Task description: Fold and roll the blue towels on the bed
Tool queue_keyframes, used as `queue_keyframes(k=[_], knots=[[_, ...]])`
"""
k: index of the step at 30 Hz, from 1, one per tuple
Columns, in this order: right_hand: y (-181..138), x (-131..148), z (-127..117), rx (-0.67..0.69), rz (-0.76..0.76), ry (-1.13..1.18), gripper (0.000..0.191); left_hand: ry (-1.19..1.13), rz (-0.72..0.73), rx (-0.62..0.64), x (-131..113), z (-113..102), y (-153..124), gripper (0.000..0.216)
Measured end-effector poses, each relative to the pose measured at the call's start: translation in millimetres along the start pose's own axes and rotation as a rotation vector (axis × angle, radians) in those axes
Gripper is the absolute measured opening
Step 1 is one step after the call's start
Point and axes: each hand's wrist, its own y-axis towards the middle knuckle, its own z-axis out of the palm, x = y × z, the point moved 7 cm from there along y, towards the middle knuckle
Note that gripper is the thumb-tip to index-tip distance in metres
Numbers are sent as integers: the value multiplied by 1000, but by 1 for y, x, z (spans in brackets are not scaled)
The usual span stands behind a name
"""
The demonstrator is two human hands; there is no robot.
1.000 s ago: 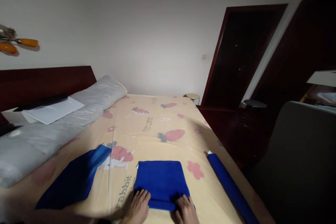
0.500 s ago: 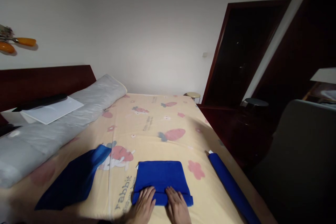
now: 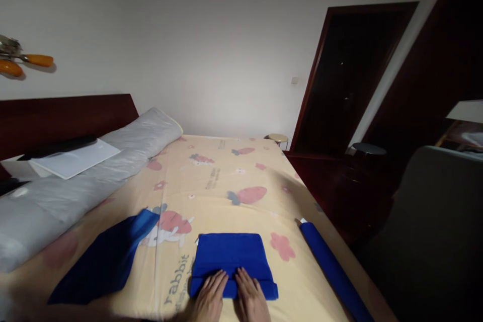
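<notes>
A folded blue towel (image 3: 231, 257) lies on the yellow patterned bedsheet (image 3: 222, 181) near the bed's front edge. My left hand (image 3: 209, 298) and my right hand (image 3: 249, 299) lie side by side on its rolled near edge, fingers stretched flat and pressing down on the cloth. Neither hand holds anything. A flat unfolded blue cloth (image 3: 107, 259) lies to the left of my hands. A rolled blue cloth (image 3: 332, 269) lies along the bed's right edge.
A long grey pillow (image 3: 83, 181) runs along the dark wooden headboard (image 3: 64, 118) at left, with white paper (image 3: 75, 157) on it. A dark doorway (image 3: 345, 78), a small round stool (image 3: 277, 138) and dark furniture stand at right.
My hands have moved from the towel's outer corners toward its middle and now lie close together. The near edge of the towel has been rolled up further.
</notes>
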Motion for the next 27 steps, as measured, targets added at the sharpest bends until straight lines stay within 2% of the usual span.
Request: queue_keyframes(k=[2,4,8,11,14,17,22,24,27], knots=[[10,14,1,48,-34,47,50,17,29,-60,-12,-4,11,66],[16,12,-3,62,-5,53,47,45,29,-95,-11,-11,14,65],[4,-35,-16,39,152,-9,45,126,-35,-104,25,-27,-3,62],[-15,-72,-25,-2,199,-58,45,185,-80,-132,55,-33,-23,61],[-28,-84,-29,-56,201,-105,46,230,-64,-161,63,-34,-34,60],[-24,-64,-25,-98,141,-125,48,215,47,-135,41,-26,-27,67],[-5,6,-5,-106,-189,-19,52,118,215,-116,-13,-9,-2,72],[-2,18,-1,-105,-250,19,54,117,212,-130,-19,-9,2,73],[-10,13,-5,-107,-304,8,60,125,211,-97,-10,-16,-3,71]])
